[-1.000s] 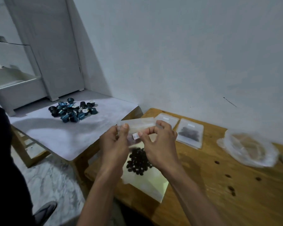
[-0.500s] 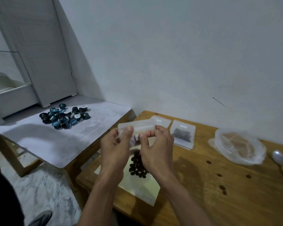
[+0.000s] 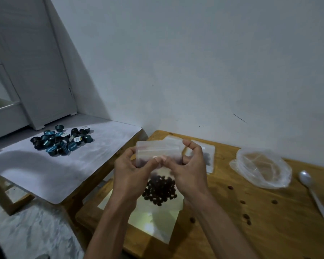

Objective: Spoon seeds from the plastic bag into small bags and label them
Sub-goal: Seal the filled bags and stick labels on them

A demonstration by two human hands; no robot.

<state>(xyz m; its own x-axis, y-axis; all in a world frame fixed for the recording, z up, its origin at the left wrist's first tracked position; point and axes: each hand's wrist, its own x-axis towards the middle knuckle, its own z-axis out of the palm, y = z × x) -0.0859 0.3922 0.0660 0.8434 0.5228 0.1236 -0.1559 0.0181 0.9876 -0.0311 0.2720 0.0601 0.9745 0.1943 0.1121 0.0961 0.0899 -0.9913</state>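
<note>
A: Where's the small bag (image 3: 158,153) at this moment?

B: Up off the bench (image 3: 269,221), between both hands. The left hand (image 3: 128,174) pinches its left edge, thumb in front; the right hand (image 3: 189,171) pinches the right side, fingers curled over the top corner. Both thumbs meet at the middle of the front face, about where I'd expect a label to be pressed down, though no label is clear to me

A: How will it handle?

B: Thin clear film, so very light and floppy. It looks slippery too, and there's something dark low inside, likely seeds, which would pull the bottom down. I'd hold it by the stiffer seal strip along the top, or by both side edges as now, never by the loose middle

A: And the rest of the seeds?

B: A pile of dark seeds (image 3: 160,189) sits on a pale sheet (image 3: 153,219) just under the hands. They'd roll easily; a few strays (image 3: 248,218) already lie on the wood. The plastic bag (image 3: 260,168) lies slack to the right, the white spoon (image 3: 312,193) beside it, and a filled small bag (image 3: 209,157) lies flat behind the right hand
</note>
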